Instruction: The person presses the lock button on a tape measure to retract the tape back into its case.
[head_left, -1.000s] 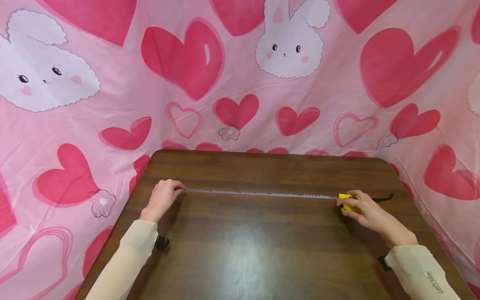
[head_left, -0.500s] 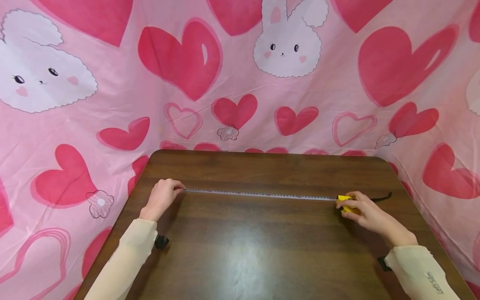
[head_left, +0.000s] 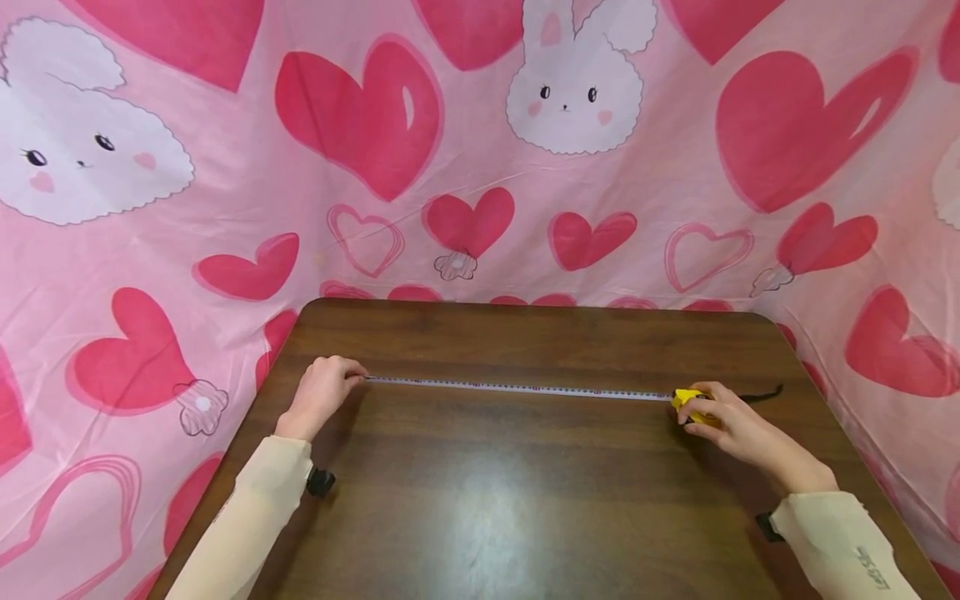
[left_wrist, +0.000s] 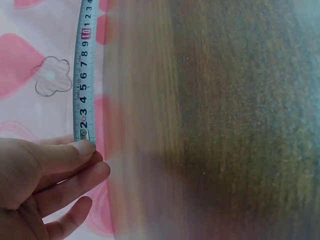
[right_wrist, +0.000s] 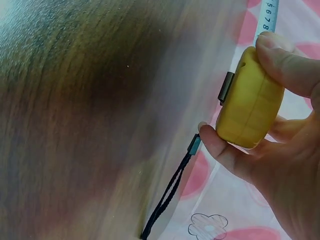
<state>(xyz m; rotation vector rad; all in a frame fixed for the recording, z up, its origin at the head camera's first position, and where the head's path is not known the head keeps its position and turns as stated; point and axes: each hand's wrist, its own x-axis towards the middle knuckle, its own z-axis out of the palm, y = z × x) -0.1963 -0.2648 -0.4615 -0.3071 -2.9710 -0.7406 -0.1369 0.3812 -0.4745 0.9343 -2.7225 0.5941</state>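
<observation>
A yellow tape measure [head_left: 686, 403] is gripped in my right hand [head_left: 738, 427], on the right side of the table. Its white blade [head_left: 517, 387] runs straight across to the left. My left hand [head_left: 321, 393] pinches the blade's end between thumb and fingers. In the left wrist view, the printed numbers on the blade [left_wrist: 84, 75] face up and the thumb covers the tip. The right wrist view shows the thumb of my right hand [right_wrist: 292, 75] at the mouth of the yellow case [right_wrist: 250, 102], where the blade comes out. A black wrist strap [right_wrist: 167, 190] trails from the case side.
The brown wooden table [head_left: 480, 467] has rounded far corners. Pink cloth [head_left: 480, 167] printed with hearts and rabbits hangs behind it and at both sides. A small black device [head_left: 321, 482] sits on the left wrist, another [head_left: 768, 527] on the right.
The tape measure case has turned slightly in my right hand, and the blade's printed face shows a little more. Both hands stay almost in place.
</observation>
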